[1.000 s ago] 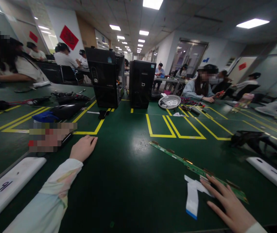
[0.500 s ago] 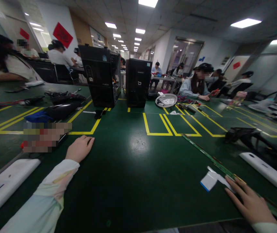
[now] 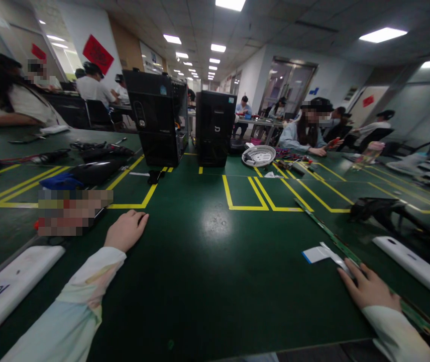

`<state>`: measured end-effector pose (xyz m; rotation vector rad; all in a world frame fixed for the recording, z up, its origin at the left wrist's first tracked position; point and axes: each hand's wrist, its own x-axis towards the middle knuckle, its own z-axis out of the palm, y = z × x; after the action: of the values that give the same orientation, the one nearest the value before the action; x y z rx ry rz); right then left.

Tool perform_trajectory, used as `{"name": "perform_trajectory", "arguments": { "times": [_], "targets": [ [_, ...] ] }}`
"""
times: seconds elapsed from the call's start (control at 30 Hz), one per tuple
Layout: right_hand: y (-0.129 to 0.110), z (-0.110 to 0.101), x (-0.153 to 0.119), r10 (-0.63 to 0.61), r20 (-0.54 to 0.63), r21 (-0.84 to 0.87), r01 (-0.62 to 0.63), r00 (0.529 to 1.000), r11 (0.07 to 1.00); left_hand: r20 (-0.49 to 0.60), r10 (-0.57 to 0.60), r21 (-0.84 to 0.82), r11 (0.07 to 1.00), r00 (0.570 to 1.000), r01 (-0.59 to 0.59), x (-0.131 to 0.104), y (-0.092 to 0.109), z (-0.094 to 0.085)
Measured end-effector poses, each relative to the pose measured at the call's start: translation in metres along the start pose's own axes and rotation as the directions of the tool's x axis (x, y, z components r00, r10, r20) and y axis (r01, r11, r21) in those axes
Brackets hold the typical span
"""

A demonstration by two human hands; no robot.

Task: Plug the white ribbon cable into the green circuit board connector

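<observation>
While the right hand (image 3: 371,286) touches the board (image 3: 345,247), its grip is unclear. The left hand (image 3: 126,230) rests loose, holding nothing.

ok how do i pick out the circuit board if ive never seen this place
Start at the dark green table and find the right hand at lower right. The circuit board runs diagonally under that hand. It is the long, thin green strip, unlike the short white ribbon with its blue end.

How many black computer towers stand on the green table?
2: the left tower, beyond the left hand, and the right tower, beside it across a narrow gap. Any behind them would be hidden.
</observation>
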<state>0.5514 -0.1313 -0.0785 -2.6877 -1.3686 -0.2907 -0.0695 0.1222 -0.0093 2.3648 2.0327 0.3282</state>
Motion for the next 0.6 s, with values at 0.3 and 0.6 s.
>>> {"name": "perform_trajectory", "arguments": {
  "times": [0.3,0.6],
  "targets": [
    [-0.043,-0.033,0.049,0.264,0.220,0.065,-0.284,0.939,0.957,-0.008,0.002,0.004,1.000,1.000,-0.002,0.000,-0.001,0.000],
    [-0.068,-0.038,0.072,0.355,0.208,0.072,-0.376,0.912,0.924,-0.019,0.019,0.017,1.000,1.000,-0.019,0.002,-0.003,0.005]
  ]
}}
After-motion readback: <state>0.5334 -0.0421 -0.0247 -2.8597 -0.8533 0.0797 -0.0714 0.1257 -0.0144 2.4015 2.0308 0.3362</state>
